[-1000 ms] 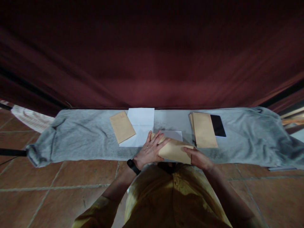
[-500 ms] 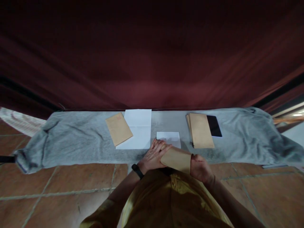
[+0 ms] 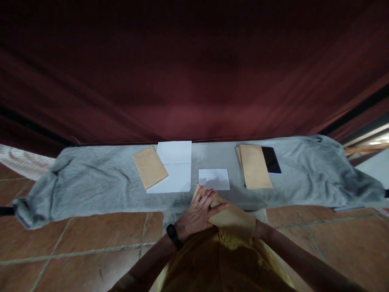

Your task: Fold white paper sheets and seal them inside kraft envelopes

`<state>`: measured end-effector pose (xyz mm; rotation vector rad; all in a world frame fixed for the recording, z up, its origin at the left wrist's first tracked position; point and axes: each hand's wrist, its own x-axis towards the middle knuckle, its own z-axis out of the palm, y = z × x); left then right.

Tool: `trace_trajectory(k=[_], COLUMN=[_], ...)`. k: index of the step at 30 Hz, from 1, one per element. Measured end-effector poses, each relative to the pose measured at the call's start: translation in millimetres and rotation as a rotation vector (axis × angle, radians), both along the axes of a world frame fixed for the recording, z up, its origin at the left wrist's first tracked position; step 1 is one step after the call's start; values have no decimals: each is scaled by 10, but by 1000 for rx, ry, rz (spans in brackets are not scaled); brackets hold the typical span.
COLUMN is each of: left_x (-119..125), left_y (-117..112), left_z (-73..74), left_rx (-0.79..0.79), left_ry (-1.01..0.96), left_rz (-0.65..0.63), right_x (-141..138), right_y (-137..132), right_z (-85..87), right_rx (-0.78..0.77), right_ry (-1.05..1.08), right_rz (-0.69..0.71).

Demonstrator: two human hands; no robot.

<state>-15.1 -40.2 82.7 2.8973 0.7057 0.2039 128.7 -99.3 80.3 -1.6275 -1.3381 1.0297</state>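
A brown paper envelope [image 3: 232,217] is held in front of my yellow shirt, its right end toward my right wrist. Across its left part lies my left hand [image 3: 201,211], fingers and thumb bent over the paper, gripping it. A black watch is on that wrist. My right hand is covered by the envelope's right end up to the wrist, so its fingers are hidden; whether it is inside or behind the paper I cannot tell. Just beyond my left fingers, a small white sheet [image 3: 214,178] lies on the grey cloth.
The grey cloth [image 3: 100,178] covers a narrow bench. On its left part, a brown envelope [image 3: 150,167] overlaps a creased white sheet [image 3: 178,170]. To the right, several stacked brown envelopes [image 3: 257,166] partly cover a dark flat device [image 3: 271,160]. A dark red curtain [image 3: 194,89] hangs behind.
My right hand has gone from partly visible at the envelope's right end to covered up to the wrist. The envelope tilts more, and my left hand has shifted slightly toward me.
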Motion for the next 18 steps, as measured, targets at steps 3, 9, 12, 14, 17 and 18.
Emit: trace_trajectory(k=[3,9,12,14,17,18], left_x=[38,9,-6,1,0,-11], left_y=[-70,-60,-59,-68,-73,-69], left_z=[27,75,160,203,210,195], left_rx=[-9,-12,20,32,24,18], left_ry=[13,6,20,40,52,47], left_rz=[-9,-34,-97,-108,-77,-66], right_x=[-413,-1233,-1336,-1333,-1282,-1241], right_y=[90,380,389,372,325,295], right_z=[-63,-131,-160,-153,-129,-125], right_rx=[-65,-140,490,4,-975,-1084], right_ry=[-14,-41,64,-761,-2055,-2331], right_rz=[-151,-891,-865,-928,-539,-337])
